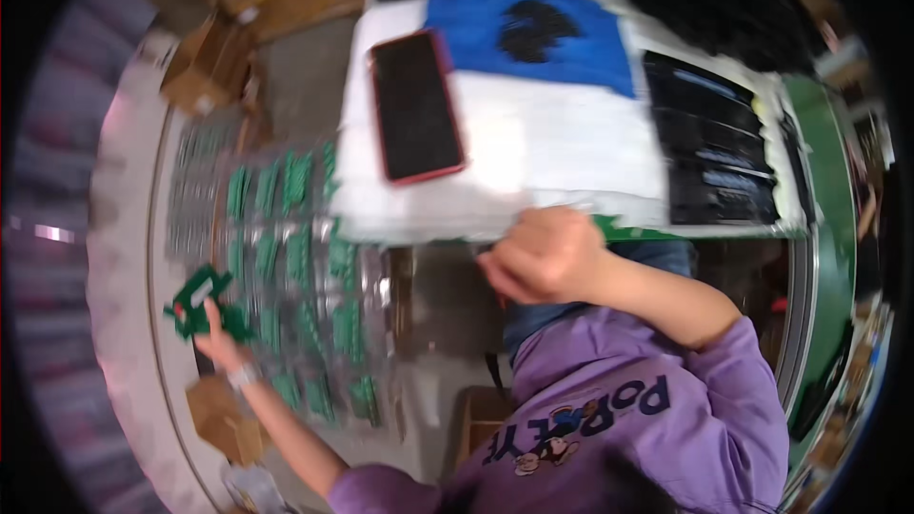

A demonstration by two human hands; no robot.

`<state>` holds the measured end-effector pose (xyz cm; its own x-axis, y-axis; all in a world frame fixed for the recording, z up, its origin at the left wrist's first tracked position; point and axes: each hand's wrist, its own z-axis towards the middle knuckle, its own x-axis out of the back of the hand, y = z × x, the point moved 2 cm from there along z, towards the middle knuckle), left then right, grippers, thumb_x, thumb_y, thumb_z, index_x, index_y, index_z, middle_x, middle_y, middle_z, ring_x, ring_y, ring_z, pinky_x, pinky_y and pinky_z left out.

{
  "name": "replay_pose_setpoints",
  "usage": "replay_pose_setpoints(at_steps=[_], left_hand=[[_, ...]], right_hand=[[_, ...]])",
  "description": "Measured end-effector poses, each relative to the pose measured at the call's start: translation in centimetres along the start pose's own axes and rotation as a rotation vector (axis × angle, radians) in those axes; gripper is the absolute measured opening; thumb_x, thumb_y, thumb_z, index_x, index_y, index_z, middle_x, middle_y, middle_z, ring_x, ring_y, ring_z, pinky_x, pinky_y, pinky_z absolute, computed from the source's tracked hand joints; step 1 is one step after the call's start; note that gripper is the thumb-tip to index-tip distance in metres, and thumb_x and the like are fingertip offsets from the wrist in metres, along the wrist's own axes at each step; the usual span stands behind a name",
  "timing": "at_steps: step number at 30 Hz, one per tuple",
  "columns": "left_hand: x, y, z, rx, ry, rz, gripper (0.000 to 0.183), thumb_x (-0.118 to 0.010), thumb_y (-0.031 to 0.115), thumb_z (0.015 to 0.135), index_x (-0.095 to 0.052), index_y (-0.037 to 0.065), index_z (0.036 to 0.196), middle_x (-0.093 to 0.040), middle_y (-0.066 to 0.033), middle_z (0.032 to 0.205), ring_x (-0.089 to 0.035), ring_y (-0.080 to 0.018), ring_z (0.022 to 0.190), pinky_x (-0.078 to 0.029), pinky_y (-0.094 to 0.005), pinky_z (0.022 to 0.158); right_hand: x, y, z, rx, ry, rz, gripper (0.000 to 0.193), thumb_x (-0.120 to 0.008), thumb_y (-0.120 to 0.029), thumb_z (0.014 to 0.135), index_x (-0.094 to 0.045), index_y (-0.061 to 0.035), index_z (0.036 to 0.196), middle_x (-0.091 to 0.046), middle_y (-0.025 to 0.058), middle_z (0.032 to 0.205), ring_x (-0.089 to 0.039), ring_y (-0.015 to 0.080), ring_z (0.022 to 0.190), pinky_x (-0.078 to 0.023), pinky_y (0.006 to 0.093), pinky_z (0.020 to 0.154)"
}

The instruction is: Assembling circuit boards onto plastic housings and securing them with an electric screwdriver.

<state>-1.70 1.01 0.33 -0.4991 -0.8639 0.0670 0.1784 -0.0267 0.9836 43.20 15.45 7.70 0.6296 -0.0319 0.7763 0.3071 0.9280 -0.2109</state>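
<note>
My left hand (221, 341) reaches out to the left and holds a small green flat part (195, 299) with a white patch, just left of a clear tray of green parts (297, 266). My right hand (545, 253) is curled into a fist at the near edge of a white padded board (533, 157). I cannot see anything in that fist. A phone in a red case (415, 106) lies face up on the left side of the board, well clear of both hands.
A blue sheet (571, 48) with a black clump (537, 29) lies at the board's far side. Black trays (716, 154) sit on its right. Cardboard boxes (211, 59) stand at the far left, and another box (225, 421) sits near my left forearm. A green surface (826, 190) runs along the right.
</note>
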Motion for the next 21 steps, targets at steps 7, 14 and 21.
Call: replay_pose_setpoints(at_steps=[7,14,21], left_hand=[[-17.2,18.8,-19.1,0.168,-0.496,-0.557,0.045,-0.053,0.004,0.085,-0.036,0.005,0.127,-0.054,-0.0125,0.107,-0.057,-0.0215,0.087,-0.050,-0.0351,0.070],[-31.8,25.9,-30.2,0.602,-1.297,-0.435,0.052,-0.062,0.000,0.073,-0.040,-0.003,0.120,-0.057,-0.0138,0.103,-0.060,-0.0233,0.089,-0.052,-0.0337,0.075],[-42.7,27.9,-35.7,0.784,-1.857,-0.320,0.053,-0.063,0.004,0.076,-0.039,-0.001,0.123,-0.058,-0.0079,0.097,-0.059,-0.0158,0.085,-0.049,-0.0269,0.075]], right_hand=[[9.0,0.3,-2.6,0.032,0.186,0.312,0.012,-0.062,-0.008,0.072,-0.056,-0.0060,0.082,-0.044,0.0037,0.058,-0.048,0.0204,0.047,-0.037,0.0319,0.041],[21.8,4.8,-6.9,0.183,0.271,-0.018,0.037,-0.059,-0.005,0.070,-0.059,-0.0092,0.108,-0.056,0.0095,0.096,-0.058,0.0203,0.071,-0.046,0.0262,0.055],[29.6,10.2,-13.0,0.032,0.231,0.144,0.034,-0.062,-0.006,0.061,-0.066,-0.0058,0.095,-0.058,0.0090,0.087,-0.058,0.0224,0.069,-0.048,0.0302,0.059]])
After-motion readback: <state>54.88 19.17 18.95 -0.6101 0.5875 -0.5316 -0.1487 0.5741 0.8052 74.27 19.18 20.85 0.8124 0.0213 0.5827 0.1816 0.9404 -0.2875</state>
